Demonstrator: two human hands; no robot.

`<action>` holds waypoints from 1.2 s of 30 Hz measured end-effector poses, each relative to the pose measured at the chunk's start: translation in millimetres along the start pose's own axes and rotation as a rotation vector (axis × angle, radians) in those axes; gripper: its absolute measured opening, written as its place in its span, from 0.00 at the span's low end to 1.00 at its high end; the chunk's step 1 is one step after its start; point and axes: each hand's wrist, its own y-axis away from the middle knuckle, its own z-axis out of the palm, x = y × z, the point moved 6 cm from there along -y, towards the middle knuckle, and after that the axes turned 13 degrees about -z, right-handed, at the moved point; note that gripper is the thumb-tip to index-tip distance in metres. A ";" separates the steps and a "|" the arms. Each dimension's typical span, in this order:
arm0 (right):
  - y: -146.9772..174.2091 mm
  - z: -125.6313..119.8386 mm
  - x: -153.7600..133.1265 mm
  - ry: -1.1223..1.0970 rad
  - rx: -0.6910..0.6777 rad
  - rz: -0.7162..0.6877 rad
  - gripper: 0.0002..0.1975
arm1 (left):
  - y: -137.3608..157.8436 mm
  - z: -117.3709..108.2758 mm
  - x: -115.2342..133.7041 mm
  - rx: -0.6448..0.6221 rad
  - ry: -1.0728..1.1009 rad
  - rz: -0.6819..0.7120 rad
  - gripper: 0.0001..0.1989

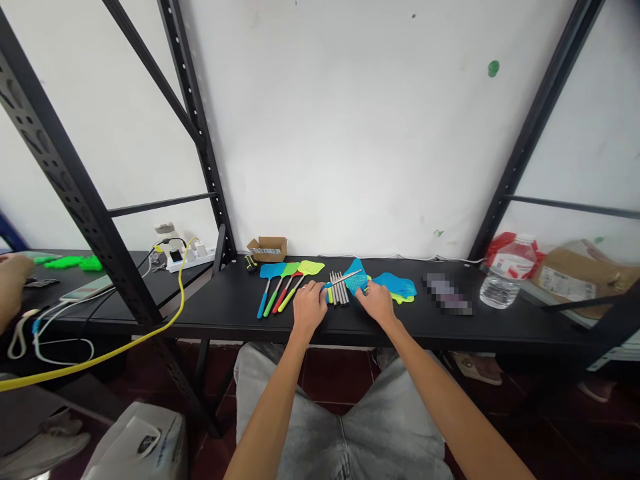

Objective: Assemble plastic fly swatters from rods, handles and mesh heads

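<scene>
My left hand point(310, 305) is closed around the blue handle point(327, 285) of a thin metal swatter rod point(346, 276), which points up to the right. Pinched in my right hand point(379, 304) is a blue mesh fly swatter head point(355, 273); the rod's tip overlaps it, and I cannot tell whether they are joined. Between my hands lies a row of several metal rods point(340, 293). Left of them, several whole fly swatters point(291, 269) in blue, green, red and yellow lie side by side. Loose blue and yellow swatter heads point(396, 285) are piled by my right hand.
Behind the swatters stands an open cardboard box point(269, 249). A pixelated item point(447, 293), a water bottle point(506, 275) and a carton point(583, 277) are at right. A yellow cable point(181, 300) crosses the left side near a power strip point(191, 259). Another person's hand point(11, 287) shows far left.
</scene>
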 end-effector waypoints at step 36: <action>3.6 10.4 51.4 -1.121 0.444 0.351 0.21 | 4.0 4.3 11.1 -0.122 0.069 0.143 0.11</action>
